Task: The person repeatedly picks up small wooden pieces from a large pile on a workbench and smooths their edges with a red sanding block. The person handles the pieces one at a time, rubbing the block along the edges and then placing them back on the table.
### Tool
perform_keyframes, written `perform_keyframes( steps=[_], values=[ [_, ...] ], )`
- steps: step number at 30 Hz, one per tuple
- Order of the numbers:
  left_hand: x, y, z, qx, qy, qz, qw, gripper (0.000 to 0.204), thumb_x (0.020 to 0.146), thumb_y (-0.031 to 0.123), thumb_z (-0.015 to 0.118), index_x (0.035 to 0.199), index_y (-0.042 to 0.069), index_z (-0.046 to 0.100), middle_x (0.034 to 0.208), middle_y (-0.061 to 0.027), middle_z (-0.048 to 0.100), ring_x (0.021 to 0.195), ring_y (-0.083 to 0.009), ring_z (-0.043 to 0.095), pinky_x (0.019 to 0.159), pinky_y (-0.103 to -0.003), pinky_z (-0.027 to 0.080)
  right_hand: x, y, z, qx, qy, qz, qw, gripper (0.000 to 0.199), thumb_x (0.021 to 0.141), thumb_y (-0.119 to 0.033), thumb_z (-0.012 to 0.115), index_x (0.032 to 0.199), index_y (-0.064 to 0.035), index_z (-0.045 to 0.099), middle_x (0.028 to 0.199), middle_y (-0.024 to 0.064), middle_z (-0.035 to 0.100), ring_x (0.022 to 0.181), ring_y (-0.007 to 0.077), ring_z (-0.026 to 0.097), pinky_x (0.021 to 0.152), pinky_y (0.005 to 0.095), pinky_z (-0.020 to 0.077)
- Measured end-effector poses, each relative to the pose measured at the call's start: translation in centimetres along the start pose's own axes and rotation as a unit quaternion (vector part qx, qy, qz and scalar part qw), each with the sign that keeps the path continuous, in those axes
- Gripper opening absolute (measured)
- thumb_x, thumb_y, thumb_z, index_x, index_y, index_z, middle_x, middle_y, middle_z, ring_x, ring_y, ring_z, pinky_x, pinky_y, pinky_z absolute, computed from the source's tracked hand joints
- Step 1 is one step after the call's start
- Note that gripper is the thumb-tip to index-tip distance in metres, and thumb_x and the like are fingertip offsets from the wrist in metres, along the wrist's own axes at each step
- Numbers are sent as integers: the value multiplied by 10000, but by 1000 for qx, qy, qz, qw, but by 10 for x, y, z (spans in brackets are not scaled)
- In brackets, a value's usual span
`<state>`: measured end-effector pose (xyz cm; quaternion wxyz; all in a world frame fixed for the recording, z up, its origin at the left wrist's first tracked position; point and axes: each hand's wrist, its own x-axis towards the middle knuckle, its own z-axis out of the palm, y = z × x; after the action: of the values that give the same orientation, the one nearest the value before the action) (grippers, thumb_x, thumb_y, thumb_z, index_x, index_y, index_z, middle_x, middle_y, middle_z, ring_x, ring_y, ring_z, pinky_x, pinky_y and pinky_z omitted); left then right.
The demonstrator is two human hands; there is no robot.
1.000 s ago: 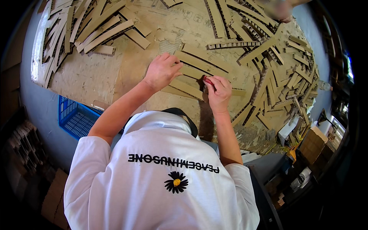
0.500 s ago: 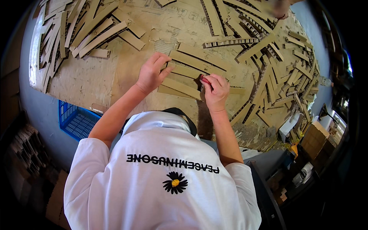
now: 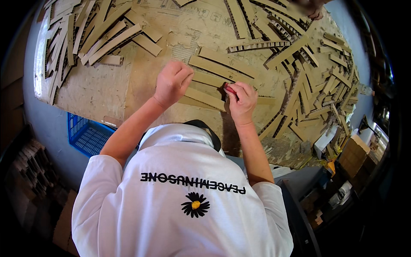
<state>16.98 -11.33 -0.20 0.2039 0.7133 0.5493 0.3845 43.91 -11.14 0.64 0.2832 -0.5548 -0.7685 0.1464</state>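
Note:
Closed into a loose fist, my left hand (image 3: pixel 173 83) is at the left ends of several brown honeycomb cardboard strips (image 3: pixel 218 68) lying side by side on the worktable. Whether anything is in its fingers is hidden. My right hand (image 3: pixel 243 103) grips a small red tool (image 3: pixel 230 88) with a dark end, its kind mostly covered by the fingers. That dark end is over the right end of a cardboard strip (image 3: pixel 208 79). A lower strip (image 3: pixel 204 98) lies nearer to me, between my two hands.
Cardboard strips are heaped at the far left (image 3: pixel 107 34) and across the right side (image 3: pixel 304 94) of the worn wooden worktable (image 3: pixel 141 81). Another person's hand (image 3: pixel 316 12) is at the far right. Below the table's left edge stands a blue plastic crate (image 3: pixel 90 137).
My left hand's fingers have curled from a spread, reaching pose into a fist, a little off the strips. The right hand stays almost in place with the red tool.

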Motion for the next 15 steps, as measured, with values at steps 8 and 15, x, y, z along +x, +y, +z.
perform_keyframes(
  steps=[8,15],
  values=[
    [-8,21,13,11,-90,115,989,157,813,123,787,958,101,731,857,-56,667,811,-281,649,728,-400,516,2,-2,-5,7,-4,1,1000,194,762,-124,859,937,-144,777,981,8,711,874,256,649,819,389,472],
    [5,64,36,-20,-157,142,977,304,834,197,801,1093,75,696,993,-75,677,918,-290,652,797,-415,511,0,11,-70,216,143,319,912,177,904,-56,803,1055,30,765,1040,40,704,965,114,646,879,249,504]
  ],
)
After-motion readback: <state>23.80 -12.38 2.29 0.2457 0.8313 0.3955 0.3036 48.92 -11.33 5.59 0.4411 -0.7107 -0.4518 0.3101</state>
